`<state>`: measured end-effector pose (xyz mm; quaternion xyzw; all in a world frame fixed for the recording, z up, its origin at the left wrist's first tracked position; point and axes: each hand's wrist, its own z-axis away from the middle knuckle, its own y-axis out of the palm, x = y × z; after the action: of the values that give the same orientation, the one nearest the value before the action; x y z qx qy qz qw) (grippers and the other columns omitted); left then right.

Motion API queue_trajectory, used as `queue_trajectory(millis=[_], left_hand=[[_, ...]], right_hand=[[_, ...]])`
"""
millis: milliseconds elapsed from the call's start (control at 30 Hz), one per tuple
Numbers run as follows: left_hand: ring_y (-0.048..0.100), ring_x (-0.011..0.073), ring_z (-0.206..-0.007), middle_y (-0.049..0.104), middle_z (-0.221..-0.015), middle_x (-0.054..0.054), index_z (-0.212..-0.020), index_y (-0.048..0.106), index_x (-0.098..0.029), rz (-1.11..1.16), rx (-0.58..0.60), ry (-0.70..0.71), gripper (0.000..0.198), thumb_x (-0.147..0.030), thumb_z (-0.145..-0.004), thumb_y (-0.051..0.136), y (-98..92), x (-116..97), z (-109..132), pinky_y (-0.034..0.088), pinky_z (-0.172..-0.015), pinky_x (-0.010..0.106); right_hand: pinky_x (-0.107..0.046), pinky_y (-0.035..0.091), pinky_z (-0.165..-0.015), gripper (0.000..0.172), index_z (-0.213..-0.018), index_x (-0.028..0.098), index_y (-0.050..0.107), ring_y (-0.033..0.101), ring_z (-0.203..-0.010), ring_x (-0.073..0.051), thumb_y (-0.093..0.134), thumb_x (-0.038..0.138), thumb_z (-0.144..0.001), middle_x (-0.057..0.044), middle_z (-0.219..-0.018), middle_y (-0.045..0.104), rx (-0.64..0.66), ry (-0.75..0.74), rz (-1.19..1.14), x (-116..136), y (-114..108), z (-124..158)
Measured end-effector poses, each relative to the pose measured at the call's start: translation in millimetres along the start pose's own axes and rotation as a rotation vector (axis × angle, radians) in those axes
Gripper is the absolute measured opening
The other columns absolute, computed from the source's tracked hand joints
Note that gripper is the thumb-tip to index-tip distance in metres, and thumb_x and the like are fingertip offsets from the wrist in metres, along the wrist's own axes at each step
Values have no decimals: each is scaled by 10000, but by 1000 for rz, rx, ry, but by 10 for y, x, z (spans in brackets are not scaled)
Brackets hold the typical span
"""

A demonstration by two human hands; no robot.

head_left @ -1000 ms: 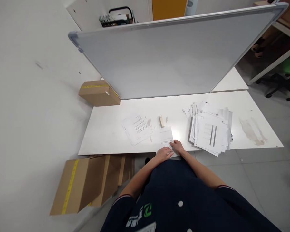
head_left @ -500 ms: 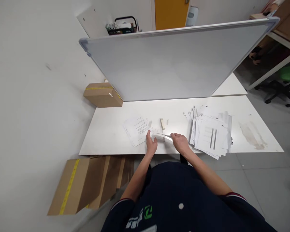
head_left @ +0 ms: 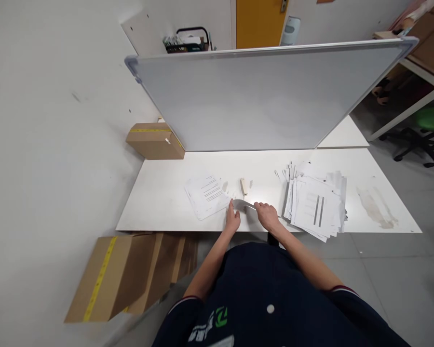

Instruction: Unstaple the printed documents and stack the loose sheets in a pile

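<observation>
My right hand [head_left: 267,216] is closed on one end of some thin white paper [head_left: 243,203], seen nearly edge-on above the table. At the paper's other end is my left hand [head_left: 233,219], its fingers at the left edge; its thumb and fingers look slightly apart. Left of it, printed sheets [head_left: 208,193] lie flat on the table. A small cream-coloured stapler-like object [head_left: 243,186] rests just beyond the paper. To the right of my right hand is a thick, uneven stack of papers [head_left: 313,202].
A large whiteboard [head_left: 235,101] stands along the far edge of the white table [head_left: 159,202]. One cardboard box [head_left: 155,141] sits at the table's far left corner, and open cardboard boxes [head_left: 108,279] stand on the floor at the left.
My left hand has moved right, nearer my right hand, and now meets the paper's left edge. The paper bows slightly between the hands. The view has shifted a little.
</observation>
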<state>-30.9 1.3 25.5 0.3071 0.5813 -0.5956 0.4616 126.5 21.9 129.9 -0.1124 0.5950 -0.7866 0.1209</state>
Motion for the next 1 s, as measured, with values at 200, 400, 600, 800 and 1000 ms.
queue_trajectory(millis=[200,400,600,800,1000], left_hand=[[272,191,-1295,278,-1414,82,-1351,199,-215,37,11,-46,637,-117,-764,426,-22,-32,8,256,-1058,382],[272,200,-1293,310,-1399,86,-1352,221,-201,69,4,-29,647,-100,-751,437,-62,-111,-58,240,-1061,374],[263,195,-1297,313,-1399,78,-1337,269,-185,63,45,20,631,-80,-734,422,-13,-117,-70,216,-1077,373],[276,198,-1292,304,-1404,83,-1348,259,-163,46,83,53,645,-83,-730,426,-16,-138,-38,207,-1082,367],[280,211,-1289,307,-1403,85,-1352,258,-165,7,107,77,648,-114,-735,451,-28,-180,-29,225,-1072,369]], right_hand=[[-288,341,-646,169,-995,170,478,549,-835,-211,355,197,-883,-106,-887,600,8,4,10,21,-2,-5],[-282,345,-656,185,-1001,175,469,550,-855,-205,344,263,-896,-97,-903,599,2,-2,20,37,1,1],[-280,346,-646,201,-997,172,472,556,-844,-204,314,254,-905,-97,-891,603,-4,5,30,34,-1,-15],[-284,348,-634,216,-992,166,473,559,-823,-205,292,249,-909,-100,-875,601,-5,3,42,26,4,-12],[-284,349,-643,205,-994,159,468,559,-826,-204,297,226,-903,-107,-879,603,-5,-2,53,23,10,-15]])
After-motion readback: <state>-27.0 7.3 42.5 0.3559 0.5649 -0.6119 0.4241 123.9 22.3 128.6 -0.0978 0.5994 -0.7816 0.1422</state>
